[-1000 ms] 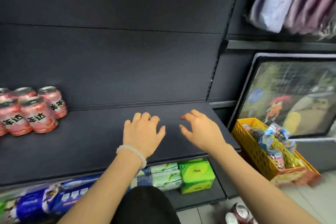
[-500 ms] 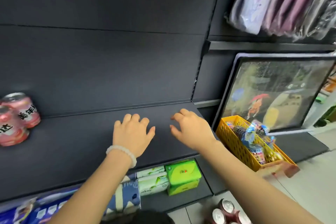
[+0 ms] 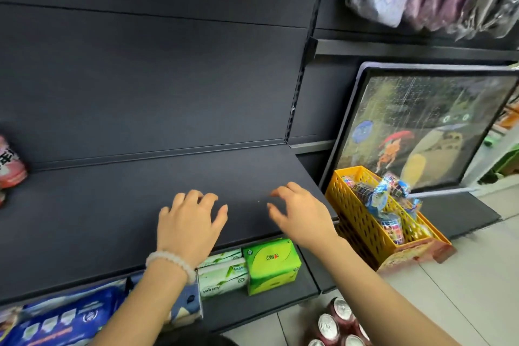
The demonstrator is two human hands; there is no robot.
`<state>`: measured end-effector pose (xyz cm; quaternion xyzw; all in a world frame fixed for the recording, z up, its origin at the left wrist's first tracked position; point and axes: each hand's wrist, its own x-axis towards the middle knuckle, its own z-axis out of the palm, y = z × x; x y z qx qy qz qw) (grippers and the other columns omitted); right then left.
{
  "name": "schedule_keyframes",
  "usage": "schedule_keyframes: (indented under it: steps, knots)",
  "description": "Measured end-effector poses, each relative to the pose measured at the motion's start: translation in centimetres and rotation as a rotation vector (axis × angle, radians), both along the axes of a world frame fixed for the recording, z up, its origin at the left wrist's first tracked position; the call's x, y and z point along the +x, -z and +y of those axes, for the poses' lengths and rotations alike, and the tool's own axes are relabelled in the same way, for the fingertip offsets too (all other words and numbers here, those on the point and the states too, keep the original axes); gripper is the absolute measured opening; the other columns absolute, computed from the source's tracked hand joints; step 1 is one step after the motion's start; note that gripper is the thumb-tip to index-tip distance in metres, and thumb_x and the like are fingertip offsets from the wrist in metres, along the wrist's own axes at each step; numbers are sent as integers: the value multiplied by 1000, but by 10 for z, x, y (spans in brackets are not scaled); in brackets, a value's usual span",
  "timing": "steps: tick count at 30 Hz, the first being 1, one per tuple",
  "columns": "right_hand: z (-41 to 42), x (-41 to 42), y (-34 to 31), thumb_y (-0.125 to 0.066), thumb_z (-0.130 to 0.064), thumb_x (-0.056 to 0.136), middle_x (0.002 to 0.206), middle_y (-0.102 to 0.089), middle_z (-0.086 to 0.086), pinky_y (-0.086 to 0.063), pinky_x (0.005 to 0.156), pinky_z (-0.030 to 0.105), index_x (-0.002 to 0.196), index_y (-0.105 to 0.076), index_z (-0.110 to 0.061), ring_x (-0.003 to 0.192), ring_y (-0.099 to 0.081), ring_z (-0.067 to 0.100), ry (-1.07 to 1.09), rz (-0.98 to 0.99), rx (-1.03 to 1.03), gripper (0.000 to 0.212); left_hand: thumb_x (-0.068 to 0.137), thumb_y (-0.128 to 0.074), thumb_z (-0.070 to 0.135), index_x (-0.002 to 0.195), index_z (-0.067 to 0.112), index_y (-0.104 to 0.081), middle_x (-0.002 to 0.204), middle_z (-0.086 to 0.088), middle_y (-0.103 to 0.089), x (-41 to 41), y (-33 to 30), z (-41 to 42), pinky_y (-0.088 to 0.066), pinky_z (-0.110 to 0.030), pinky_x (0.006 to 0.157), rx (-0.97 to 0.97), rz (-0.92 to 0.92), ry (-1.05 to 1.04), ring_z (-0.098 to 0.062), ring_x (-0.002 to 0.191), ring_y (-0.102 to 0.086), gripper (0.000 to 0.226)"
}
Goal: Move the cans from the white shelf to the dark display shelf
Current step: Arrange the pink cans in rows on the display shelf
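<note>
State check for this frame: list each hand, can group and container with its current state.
left hand: open, holding nothing, over dark display shelf
right hand: open, holding nothing
pink can: upright on shelf, at left edge
dark red cans: upright, bottom of view
yellow basket: holds wrapped items

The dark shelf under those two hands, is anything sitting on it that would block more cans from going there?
Nothing visible does. The dark shelf is bare around the left hand and right hand, both holding nothing. Only pink cans stand at its far left edge. More cans wait low near the floor.
</note>
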<state>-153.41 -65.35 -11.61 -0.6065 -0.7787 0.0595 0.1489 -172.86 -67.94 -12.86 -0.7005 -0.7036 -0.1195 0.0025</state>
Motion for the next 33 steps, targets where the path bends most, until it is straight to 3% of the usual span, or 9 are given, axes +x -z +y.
schedule_keyframes:
  steps: [3,7,15,17,21,26,33]
  knots:
    - [9,2,2,-46,-41,94,118,-53,-1,-47,82,35,123,-55,-23,113,-53,22,56,14,5,36,94,-38,49,120,27,-61,117,2,-62,-2,1,25,-44,-38,83,34,-14,45,-23,112,-53,41]
    - [6,15,3,-48,-40,93,117,-54,-2,-49,82,36,121,-57,-24,112,-54,22,142,41,37,34,82,-33,50,92,23,-73,85,-1,-68,18,7,44,-50,-37,62,88,21,151,-29,82,-65,50]
    - [-57,83,22,-50,-40,91,112,-55,0,-47,80,35,117,-59,-23,110,-55,21,294,80,44,32,79,-36,49,89,24,-71,81,0,-66,92,15,-2,-49,-36,59,105,33,350,-27,79,-64,45]
    - [-78,106,29,-50,-40,91,112,-55,-1,-47,79,35,117,-59,-24,110,-54,21,334,91,30,31,82,-38,49,95,24,-71,87,0,-66,117,20,-20,-48,-38,64,105,13,402,-28,85,-63,43]
    - [-109,141,51,-51,-39,91,114,-54,-1,-48,81,37,119,-58,-24,108,-54,23,394,123,-11,32,94,-38,50,128,30,-52,123,2,-55,159,49,-50,-39,-37,89,-34,16,451,-23,118,-47,42]
    - [-141,160,112,-50,-37,92,117,-54,-1,-45,77,34,121,-56,-23,106,-55,23,433,150,-157,33,93,-38,51,129,32,-48,124,2,-54,188,105,-71,-38,-37,92,-220,34,440,-22,120,-44,42]
    - [-155,154,213,-51,-28,90,122,-51,7,-48,81,39,125,-52,-15,110,-54,30,384,130,-479,37,92,-40,55,131,31,-46,130,-1,-51,178,192,-91,-38,-37,93,-466,62,351,-24,123,-44,46]
